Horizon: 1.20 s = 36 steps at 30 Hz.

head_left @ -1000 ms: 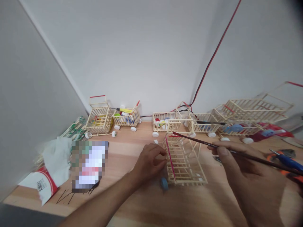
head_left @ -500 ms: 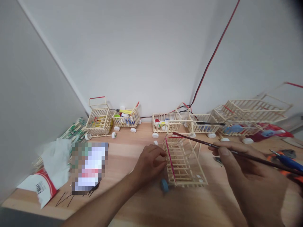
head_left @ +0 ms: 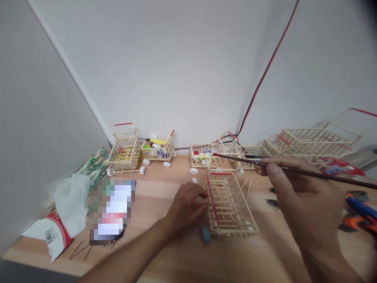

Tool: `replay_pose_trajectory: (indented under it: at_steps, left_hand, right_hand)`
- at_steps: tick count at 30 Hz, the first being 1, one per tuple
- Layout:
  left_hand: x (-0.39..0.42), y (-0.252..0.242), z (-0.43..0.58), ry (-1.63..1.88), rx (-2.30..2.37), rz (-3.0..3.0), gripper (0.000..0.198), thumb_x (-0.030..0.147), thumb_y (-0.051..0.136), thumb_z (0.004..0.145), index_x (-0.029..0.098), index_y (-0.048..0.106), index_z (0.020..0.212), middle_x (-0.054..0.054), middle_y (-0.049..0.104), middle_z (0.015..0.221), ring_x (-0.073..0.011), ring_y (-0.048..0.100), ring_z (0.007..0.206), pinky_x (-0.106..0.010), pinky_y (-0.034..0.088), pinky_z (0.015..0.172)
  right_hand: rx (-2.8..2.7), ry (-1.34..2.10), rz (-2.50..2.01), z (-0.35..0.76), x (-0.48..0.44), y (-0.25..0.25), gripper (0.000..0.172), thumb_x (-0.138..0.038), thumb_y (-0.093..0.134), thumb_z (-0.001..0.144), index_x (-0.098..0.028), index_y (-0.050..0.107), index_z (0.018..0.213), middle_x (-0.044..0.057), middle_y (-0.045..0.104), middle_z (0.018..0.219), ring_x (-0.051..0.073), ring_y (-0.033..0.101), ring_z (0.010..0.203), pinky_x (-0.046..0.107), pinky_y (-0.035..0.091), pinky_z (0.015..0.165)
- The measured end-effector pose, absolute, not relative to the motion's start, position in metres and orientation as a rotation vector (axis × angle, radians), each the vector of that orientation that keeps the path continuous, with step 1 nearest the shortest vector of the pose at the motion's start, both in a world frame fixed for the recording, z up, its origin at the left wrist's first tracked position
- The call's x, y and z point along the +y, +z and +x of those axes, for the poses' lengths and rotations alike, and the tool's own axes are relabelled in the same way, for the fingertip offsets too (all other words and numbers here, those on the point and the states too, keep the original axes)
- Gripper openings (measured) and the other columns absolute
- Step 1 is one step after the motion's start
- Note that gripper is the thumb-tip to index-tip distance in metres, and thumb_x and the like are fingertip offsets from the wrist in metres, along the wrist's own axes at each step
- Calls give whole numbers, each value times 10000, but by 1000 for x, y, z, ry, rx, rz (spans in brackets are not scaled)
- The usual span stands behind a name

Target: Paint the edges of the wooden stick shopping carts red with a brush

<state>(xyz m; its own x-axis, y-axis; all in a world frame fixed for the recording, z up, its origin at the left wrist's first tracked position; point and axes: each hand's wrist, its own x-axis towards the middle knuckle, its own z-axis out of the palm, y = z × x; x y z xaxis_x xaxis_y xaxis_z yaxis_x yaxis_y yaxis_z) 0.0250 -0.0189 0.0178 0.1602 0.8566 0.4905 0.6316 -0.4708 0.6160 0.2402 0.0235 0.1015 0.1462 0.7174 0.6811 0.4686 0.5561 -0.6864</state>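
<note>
A miniature shopping cart (head_left: 232,233) made of thin wooden sticks lies on the tabletop in front of me, with red paint along its left edge and part of its far edge. My left hand (head_left: 188,206) is closed with its fingertips on the left side of that cart. A blue-grey wheel (head_left: 205,235) shows below these fingers. My right hand (head_left: 300,196) pinches a dark paintbrush (head_left: 235,158) between thumb and fingers. Its red-tipped bristles hover above the cart's far end, apart from the painted edge as far as I can see.
Several finished-looking stick carts (head_left: 125,151) line the wall, some with coloured caps inside. At left lie a blurred-out phone-like item (head_left: 113,212), crumpled tissue (head_left: 72,202) and a red-white packet (head_left: 57,236). Blue-and-orange tools (head_left: 362,208) sit at right. A red-black cable (head_left: 268,65) hangs down the wall.
My right hand has lifted the paintbrush up and away from the cart's far edge. The left hand stays on the cart. The view has tilted slightly.
</note>
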Motion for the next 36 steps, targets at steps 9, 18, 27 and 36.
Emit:
replay_pose_trajectory:
  at_steps: [9,18,27,36]
  left_hand:
    - [-18,15,24,1225,1418,2182,69,165,671,794,177,625,844,-51,694,877,-215,606,871,-323,447,787]
    - [-18,14,25,1222,1434,2168,125,104,684,761,176,627,846,-38,684,867,-207,594,864,-314,432,782]
    - [-18,14,25,1202,1433,2152,124,122,699,770,172,635,864,-45,685,879,-210,594,880,-319,434,793]
    - [-17,12,23,1221,1414,2132,88,157,675,790,186,631,860,-49,688,887,-216,595,886,-329,443,795]
  right_hand:
    - [-1463,245,-1128,247,23,101,145,-410,624,815,-317,689,904,-39,684,831,142,653,780,293,503,746]
    - [-1421,204,-1179,257,26,98,192,-428,634,800,-284,695,910,-20,691,809,147,654,732,279,493,652]
    - [-1391,226,-1211,266,21,103,147,-444,625,805,-346,684,898,-22,687,844,172,657,778,302,517,672]
    - [-1359,232,-1231,274,21,103,174,-466,627,798,-344,681,910,-5,677,861,208,647,790,375,504,761]
